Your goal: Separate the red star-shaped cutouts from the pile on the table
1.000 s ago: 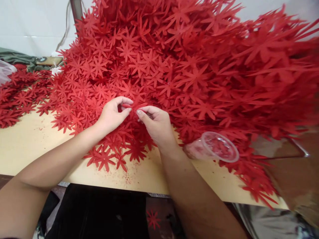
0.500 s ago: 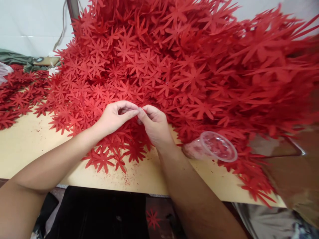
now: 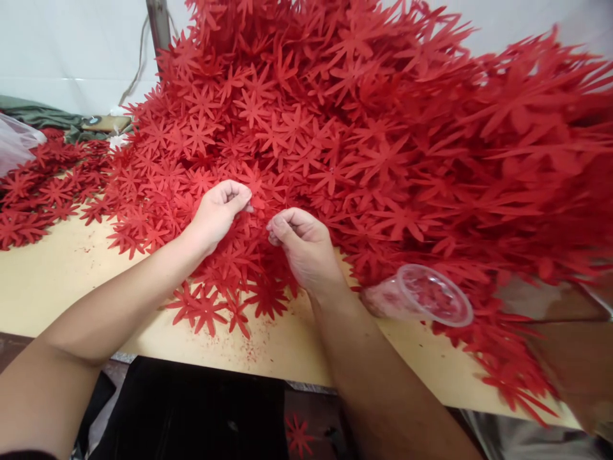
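A huge heap of red flower-shaped cutouts (image 3: 297, 134) covers much of the table. Over its front part, my left hand (image 3: 224, 206) has thumb and fingers pinched together; anything between them is too small to name. Just to its right, with a small gap between the two, my right hand (image 3: 301, 239) is also closed in a pinch, and I cannot make out what it grips. A clear plastic cup (image 3: 433, 295) with small red pieces inside lies tipped on its side, right of my right forearm.
Bare tabletop (image 3: 48, 278) shows along the front edge, with red crumbs on it. At the left are more red cutouts (image 3: 52, 191), a clear plastic bag (image 3: 16, 144) and green cloth (image 3: 38, 114). Cardboard (image 3: 569, 358) stands at the right. One cutout (image 3: 299, 436) lies below the table.
My two hands have come apart, the left moving up and left, the right slightly right and down. The whole view has shifted, moving the heap and cup rightward in the picture.
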A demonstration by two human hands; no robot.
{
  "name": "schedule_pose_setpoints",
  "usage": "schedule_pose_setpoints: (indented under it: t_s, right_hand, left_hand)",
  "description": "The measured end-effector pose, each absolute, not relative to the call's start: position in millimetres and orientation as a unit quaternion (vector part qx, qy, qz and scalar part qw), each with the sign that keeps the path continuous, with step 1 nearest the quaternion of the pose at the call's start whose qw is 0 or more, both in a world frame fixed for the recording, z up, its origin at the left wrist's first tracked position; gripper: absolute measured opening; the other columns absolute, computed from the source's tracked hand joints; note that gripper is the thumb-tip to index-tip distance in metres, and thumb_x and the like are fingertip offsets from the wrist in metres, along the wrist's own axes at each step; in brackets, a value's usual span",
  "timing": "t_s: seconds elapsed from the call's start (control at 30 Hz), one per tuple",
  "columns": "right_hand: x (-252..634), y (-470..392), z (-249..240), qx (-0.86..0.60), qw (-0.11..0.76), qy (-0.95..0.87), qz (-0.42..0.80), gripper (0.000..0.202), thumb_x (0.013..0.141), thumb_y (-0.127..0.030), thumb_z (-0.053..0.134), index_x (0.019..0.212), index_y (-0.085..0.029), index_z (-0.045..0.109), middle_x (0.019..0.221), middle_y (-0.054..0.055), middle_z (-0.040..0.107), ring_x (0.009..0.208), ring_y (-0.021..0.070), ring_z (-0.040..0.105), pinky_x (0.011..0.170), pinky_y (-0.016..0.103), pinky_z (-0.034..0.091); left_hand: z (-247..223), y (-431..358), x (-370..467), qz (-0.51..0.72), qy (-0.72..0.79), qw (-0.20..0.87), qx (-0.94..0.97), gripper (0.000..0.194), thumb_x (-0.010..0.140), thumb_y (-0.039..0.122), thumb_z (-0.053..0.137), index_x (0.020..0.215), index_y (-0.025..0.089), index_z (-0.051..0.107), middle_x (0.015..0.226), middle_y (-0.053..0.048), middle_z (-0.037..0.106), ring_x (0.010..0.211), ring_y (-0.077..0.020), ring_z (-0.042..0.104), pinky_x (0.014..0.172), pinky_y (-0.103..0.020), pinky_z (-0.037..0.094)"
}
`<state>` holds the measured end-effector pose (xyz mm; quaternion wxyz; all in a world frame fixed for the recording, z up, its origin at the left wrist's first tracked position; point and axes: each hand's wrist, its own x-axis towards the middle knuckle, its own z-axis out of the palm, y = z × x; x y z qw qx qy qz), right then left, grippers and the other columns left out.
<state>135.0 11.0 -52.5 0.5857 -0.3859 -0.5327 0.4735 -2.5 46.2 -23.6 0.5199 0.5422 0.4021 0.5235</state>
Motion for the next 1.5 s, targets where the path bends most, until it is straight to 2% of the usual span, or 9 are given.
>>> schedule_pose_setpoints:
  t_s: [0.23, 0.4, 0.53, 0.7, 0.8, 0.9, 1.0, 1.27, 1.5]
  right_hand:
    - [142, 14, -52, -0.41, 0.608, -0.539, 0.414, 0.031, 0.073, -0.048, 0.063, 0.068, -0.021, 0.049, 0.06, -0.005, 0.047, 0.055, 0.0073, 0.042, 0.054, 0.023, 0.038]
    - [144, 20, -58, -0.485, 0.615, -0.515, 0.35, 0.034, 0.062, -0.034, 0.068, 0.09, -0.02, 0.056, 0.08, 0.001, 0.058, 0.065, 0.0097, 0.054, 0.063, 0.027, 0.048]
    - [153, 20, -59, -0.581, 0.58, -0.524, 0.225, 0.036, 0.067, -0.034, 0.06, 0.098, -0.014, 0.065, 0.083, 0.007, 0.062, 0.064, 0.0116, 0.055, 0.067, 0.032, 0.049]
    - [160, 21, -59, -0.589, 0.547, -0.593, 0.036, 0.033, 0.073, -0.033, 0.05, 0.087, -0.015, 0.073, 0.082, 0.015, 0.067, 0.078, 0.021, 0.061, 0.074, 0.038, 0.051]
    - [156, 21, -59, -0.568, 0.547, -0.616, -0.007, 0.03, 0.074, -0.032, 0.048, 0.082, -0.018, 0.073, 0.079, 0.015, 0.068, 0.083, 0.0235, 0.063, 0.074, 0.039, 0.051]
    - [153, 21, -62, -0.558, 0.542, -0.629, -0.017, 0.028, 0.074, -0.032, 0.048, 0.078, -0.017, 0.072, 0.075, 0.015, 0.069, 0.08, 0.0242, 0.063, 0.075, 0.041, 0.051]
    - [154, 24, -66, -0.57, 0.537, -0.622, -0.006, 0.026, 0.072, -0.031, 0.049, 0.076, -0.019, 0.071, 0.075, 0.014, 0.07, 0.077, 0.0234, 0.064, 0.074, 0.04, 0.052]
    - [156, 31, -72, -0.617, 0.531, -0.579, 0.039, 0.023, 0.063, -0.034, 0.052, 0.069, -0.022, 0.069, 0.072, 0.013, 0.069, 0.07, 0.024, 0.064, 0.07, 0.042, 0.053]
    - [155, 31, -73, -0.627, 0.514, -0.583, 0.049, 0.018, 0.062, -0.035, 0.052, 0.067, -0.025, 0.066, 0.072, 0.012, 0.069, 0.07, 0.0251, 0.065, 0.07, 0.042, 0.052]
  left_hand:
    - [-14, 75, -35, 0.593, 0.467, 0.416, 0.508, 0.014, 0.087, 0.022, 0.045, 0.074, 0.02, 0.042, 0.06, 0.005, 0.045, 0.054, -0.0071, 0.049, 0.06, -0.021, 0.044]
    - [-16, 73, -36, 0.547, 0.464, 0.326, 0.615, 0.014, 0.07, 0.01, 0.06, 0.083, 0.015, 0.055, 0.084, 0.0, 0.064, 0.075, -0.0078, 0.057, 0.078, -0.022, 0.049]
    - [-16, 73, -48, 0.485, 0.484, 0.214, 0.696, 0.016, 0.075, 0.011, 0.052, 0.086, 0.014, 0.064, 0.089, -0.003, 0.068, 0.079, -0.0115, 0.06, 0.08, -0.027, 0.049]
    - [-13, 76, -140, 0.474, 0.583, 0.065, 0.657, 0.025, 0.079, 0.017, 0.049, 0.096, 0.014, 0.067, 0.096, -0.005, 0.07, 0.086, -0.0142, 0.062, 0.084, -0.028, 0.048]
    - [-17, 76, -207, 0.372, 0.701, -0.024, 0.608, 0.033, 0.08, 0.023, 0.048, 0.107, 0.012, 0.065, 0.106, -0.01, 0.068, 0.097, -0.0197, 0.061, 0.092, -0.033, 0.045]
    - [-23, 81, -252, 0.235, 0.779, -0.096, 0.574, 0.045, 0.081, 0.032, 0.051, 0.119, 0.011, 0.06, 0.128, -0.016, 0.057, 0.12, -0.0279, 0.05, 0.105, -0.039, 0.036]
    - [-29, 90, -273, 0.159, 0.809, -0.113, 0.554, 0.051, 0.084, 0.04, 0.044, 0.126, 0.013, 0.054, 0.137, -0.016, 0.049, 0.126, -0.0307, 0.045, 0.105, -0.042, 0.034]
    - [-35, 111, -291, 0.054, 0.827, -0.071, 0.554, 0.052, 0.085, 0.045, 0.039, 0.12, 0.011, 0.056, 0.124, -0.023, 0.057, 0.116, -0.0378, 0.053, 0.094, -0.051, 0.04]
    - [-30, 101, -302, 0.063, 0.814, -0.073, 0.572, 0.054, 0.083, 0.043, 0.045, 0.131, 0.02, 0.049, 0.125, -0.017, 0.056, 0.115, -0.033, 0.054, 0.095, -0.044, 0.042]
